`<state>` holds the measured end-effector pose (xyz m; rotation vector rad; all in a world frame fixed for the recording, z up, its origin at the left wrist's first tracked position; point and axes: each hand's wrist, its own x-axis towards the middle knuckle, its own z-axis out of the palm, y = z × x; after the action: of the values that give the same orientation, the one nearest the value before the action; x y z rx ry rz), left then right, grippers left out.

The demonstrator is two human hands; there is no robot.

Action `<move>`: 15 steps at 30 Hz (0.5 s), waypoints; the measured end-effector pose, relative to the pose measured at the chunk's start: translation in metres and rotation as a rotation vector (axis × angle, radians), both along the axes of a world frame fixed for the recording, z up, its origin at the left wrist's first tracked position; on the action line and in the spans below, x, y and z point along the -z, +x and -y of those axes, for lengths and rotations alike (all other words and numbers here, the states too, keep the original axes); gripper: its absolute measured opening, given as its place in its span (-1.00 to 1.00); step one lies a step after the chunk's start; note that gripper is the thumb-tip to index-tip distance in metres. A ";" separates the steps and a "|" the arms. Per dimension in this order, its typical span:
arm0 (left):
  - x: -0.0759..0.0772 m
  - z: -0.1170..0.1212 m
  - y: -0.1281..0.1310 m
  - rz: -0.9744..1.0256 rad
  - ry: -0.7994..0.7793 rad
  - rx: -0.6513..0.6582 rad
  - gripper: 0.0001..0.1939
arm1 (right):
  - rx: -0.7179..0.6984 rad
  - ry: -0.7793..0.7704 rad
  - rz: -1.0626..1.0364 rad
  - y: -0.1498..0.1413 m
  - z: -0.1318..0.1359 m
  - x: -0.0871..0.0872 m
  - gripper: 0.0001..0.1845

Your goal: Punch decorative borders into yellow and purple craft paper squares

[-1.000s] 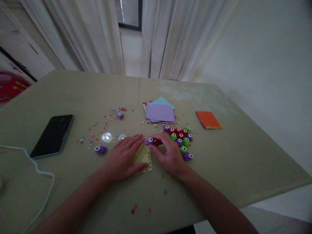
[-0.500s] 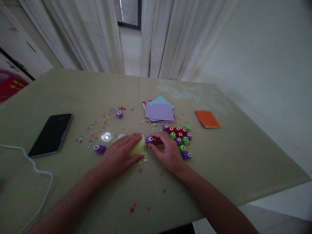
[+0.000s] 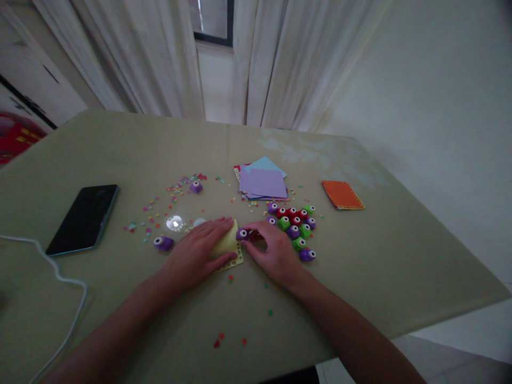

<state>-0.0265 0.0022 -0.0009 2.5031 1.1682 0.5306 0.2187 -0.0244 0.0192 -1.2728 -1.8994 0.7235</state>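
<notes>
The right hand (image 3: 274,252) pinches a purple punch (image 3: 242,234) at the right edge of the yellow card (image 3: 227,244), its eyed end facing left, its long axis running across that edge. The left hand (image 3: 202,244) lies flat on the card, thumb apart.

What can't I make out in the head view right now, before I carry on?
All in the head view:
Yellow card: its left part is hidden under the left hand.
Purple one-eyed piece: the right hand covers its rear; whether the card's edge sits inside is too small to tell.
Paper stack: its upper sheets hide most of the lower ones.
White cable: ends cut off by the left and bottom edges.
</notes>
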 end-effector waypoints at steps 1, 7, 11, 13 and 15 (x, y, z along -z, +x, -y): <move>0.000 0.000 0.000 -0.001 -0.001 0.002 -0.28 | -0.008 0.010 0.011 0.000 0.000 0.000 -0.75; 0.002 0.002 0.000 -0.046 0.014 0.031 -0.19 | -0.072 0.073 0.063 -0.002 -0.001 0.002 -0.78; 0.002 0.004 0.002 -0.079 0.042 0.032 -0.19 | -0.071 0.072 0.065 -0.001 -0.003 0.004 -0.77; 0.001 0.005 0.003 -0.099 0.057 0.024 -0.19 | -0.067 0.061 0.068 -0.001 -0.003 0.003 -0.77; 0.000 0.005 0.003 -0.113 0.057 0.022 -0.17 | -0.057 0.051 0.072 0.000 -0.003 0.003 -0.78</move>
<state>-0.0233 -0.0028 -0.0010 2.6212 1.1797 0.4274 0.2184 -0.0210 0.0166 -1.2325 -2.0063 0.6620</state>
